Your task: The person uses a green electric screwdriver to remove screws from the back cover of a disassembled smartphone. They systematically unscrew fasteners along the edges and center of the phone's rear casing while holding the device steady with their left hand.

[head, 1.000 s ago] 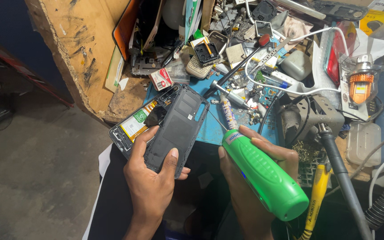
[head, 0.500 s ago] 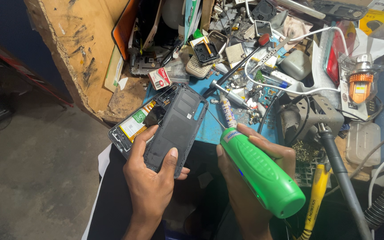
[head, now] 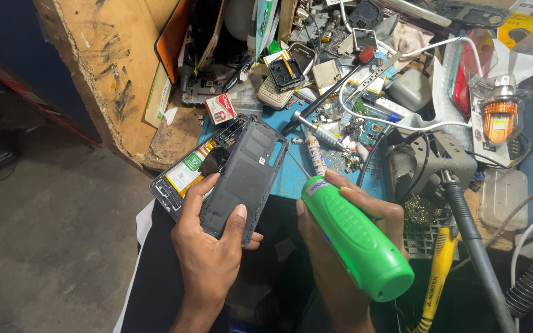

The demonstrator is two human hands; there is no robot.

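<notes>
The person's left hand grips a black phone back cover from below, thumb on its right edge and fingers curled round the left edge. The cover lies tilted over an opened phone, whose frame pokes out at the left with a white and green battery and an orange ribbon showing. Both sit just off the front edge of the workbench, above the person's dark lap.

The right hand is clenched round a thick green electric screwdriver, its blunt end pointing back toward the person and its nose toward the bench. I cannot see the bit; the fingers hide it. The tool is near the cover's lower right corner but not touching it.

Just beyond the screwdriver, on the blue mat near the front edge, a white glue tube lies lengthwise. Behind it the bench is a jumble: a small red and white box at the mat's left corner, a small keypad phone, loose circuit boards and a white cable. Toward the right side stands a metal soldering stand with a grey hose running down from it, and a yellow-handled tool hangs below the bench's front edge. An orange-topped lamp in clear wrapping sits at the far right.
</notes>
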